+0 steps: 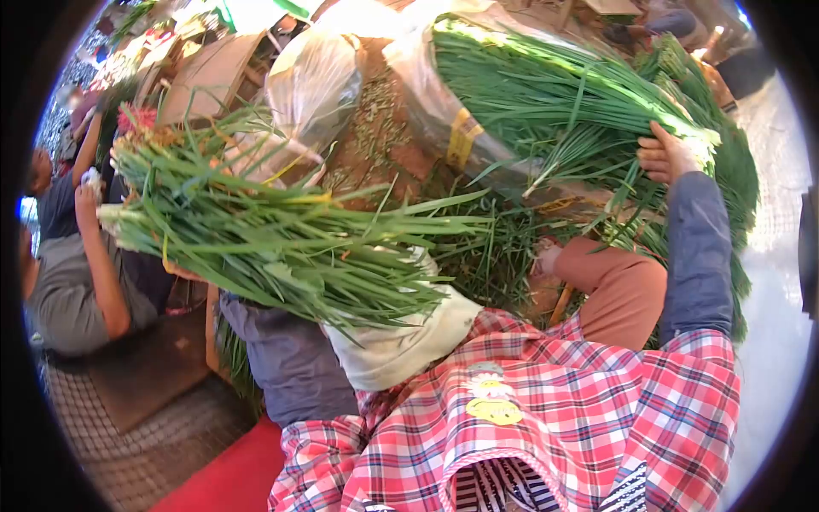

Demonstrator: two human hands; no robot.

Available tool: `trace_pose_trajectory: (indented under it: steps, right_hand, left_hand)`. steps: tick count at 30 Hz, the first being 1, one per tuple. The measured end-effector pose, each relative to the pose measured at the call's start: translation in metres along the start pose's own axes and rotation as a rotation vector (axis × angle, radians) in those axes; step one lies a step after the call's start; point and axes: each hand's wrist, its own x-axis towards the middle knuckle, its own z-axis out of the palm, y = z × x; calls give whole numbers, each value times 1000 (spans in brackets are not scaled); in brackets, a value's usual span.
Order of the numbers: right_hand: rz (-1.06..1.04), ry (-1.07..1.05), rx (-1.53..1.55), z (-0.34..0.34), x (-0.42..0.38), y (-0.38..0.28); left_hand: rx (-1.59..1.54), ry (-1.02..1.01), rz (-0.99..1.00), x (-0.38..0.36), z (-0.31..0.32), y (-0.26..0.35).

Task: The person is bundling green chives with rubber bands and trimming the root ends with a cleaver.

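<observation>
A loose bunch of garlic chives [281, 230] is held up on the left, its pale stem ends to the left and leaf tips trailing right across my lap. Only a bit of my left hand [183, 272] shows beneath that bunch; most of its fingers are hidden. At the upper right, my right hand [670, 154] has its fingers curled at the pale stem end of a neat pile of garlic chives [546, 98]. This pile rests lengthwise on a clear plastic sheet [418, 72].
More chives [734, 171] stand beyond my right arm. Loose leaves [495, 243] and scraps lie on the brown ground [375, 128]. A plastic bag [311, 77] stands at the top. Two people sit at left, one in a grey shirt [72, 290], near a brown board [149, 367].
</observation>
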Motion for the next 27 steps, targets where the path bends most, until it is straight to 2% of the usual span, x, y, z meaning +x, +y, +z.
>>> trace_pose_trajectory:
  steps: [3, 4, 7, 9, 12, 13, 14, 15, 16, 17, 18, 19, 20, 21, 23, 25, 27]
  right_hand:
    - [33, -32, -155, -15, 0, 5]
    - [-6, 2, -96, -14, -2, 7]
    - [-10, -82, -384, -5, -33, -4]
    - [-122, -311, -342, 13, -61, -9]
    - [-469, -696, 2, 75, -109, -11]
    - [-559, -819, 130, 101, -118, -12]
    - [-589, -923, 124, 128, -122, -14]
    - [-619, -1023, 120, 155, -125, -14]
    - [-702, -1008, 22, 183, -129, -7]
    - [-782, -986, -80, 208, -139, 0]
    - [-629, -1113, 174, 225, -171, 0]
    - [-591, -951, 114, 238, -173, 15]
    - [-350, -936, 235, 241, -171, 32]
    - [-390, -893, 238, 244, -161, 52]
    - [-261, -796, 85, 228, -165, 77]
    - [-75, -766, -31, 214, -166, 105]
    - [78, -812, -137, 201, -170, 110]
  left_hand:
    - [2, -3, 58, 7, -2, 28]
    - [-5, -7, 70, 3, -4, 35]
    - [-41, -43, 67, -20, -5, 45]
    - [-91, -74, 33, -38, -2, 33]
    - [-216, -61, -101, -55, 23, -30]
    - [-213, 56, -137, -57, 48, -58]
    - [-211, 172, -176, -57, 67, -83]
    - [-1, 292, -200, -56, 72, -101]
    - [131, 307, -212, -56, 70, -116]
    - [182, 488, -203, -60, 72, -134]
    - [120, 537, -247, -62, 74, -142]
    - [48, 578, -300, -68, 77, -153]
    - [42, 631, -398, -76, 75, -158]
    - [38, 678, -499, -86, 69, -162]
    - [-77, 614, -610, -124, 62, -176]
    - [-119, 764, -752, -157, 80, -183]
    - [-290, 934, -1111, -197, 68, -192]
